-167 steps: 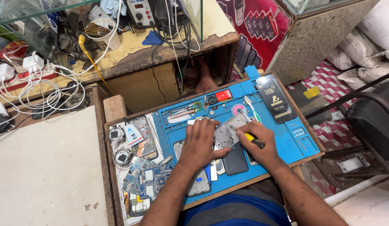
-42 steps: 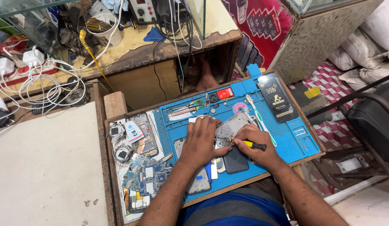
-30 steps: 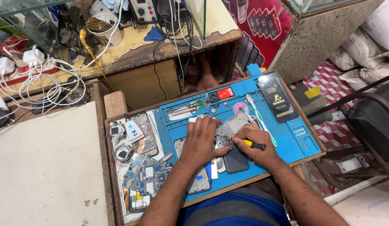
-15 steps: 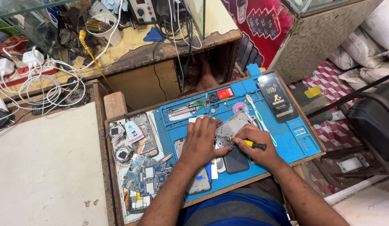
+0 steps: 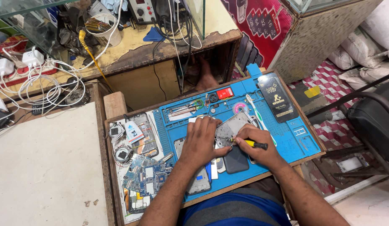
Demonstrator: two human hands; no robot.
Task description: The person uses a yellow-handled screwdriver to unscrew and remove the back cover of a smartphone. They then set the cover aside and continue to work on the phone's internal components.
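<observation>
So the opened phone (image 5: 231, 127) sits pretty much dead center on the blue work mat (image 5: 295, 140), silver insides facing up. Left hand (image 5: 201, 142) is flat on its near-left part, fingers spread a bit and pressing down to pin it, not curled around anything. Right hand (image 5: 256, 144) comes in from 3 o'clock with the fingers pinched tight on a small screwdriver (image 5: 249, 143), yellow-and-black handle, tip pointing toward 9 o'clock and landing on the phone's lower edge, right next to the left fingertips.

Just at 6 o'clock of the phone there's a dark back cover (image 5: 235, 160) lying flat, partly under the right wrist. Another phone frame (image 5: 198, 181) runs under the left forearm toward 7 o'clock. Over at 9 o'clock, off the mat, is a heap of circuit boards (image 5: 145, 175) and loose bits. At 1 o'clock there's a white toothbrush (image 5: 258, 117) lying beside a black retail pack (image 5: 279, 100), and a red little box (image 5: 224, 93) at 12 o'clock near some tweezers (image 5: 182, 110). The whole mat sits in a wooden tray on the tabletop (image 5: 48, 167), which is plain pale stuff at far 9 o'clock, with a tangle of white chargers (image 5: 33, 71) up at 10 o'clock.
</observation>
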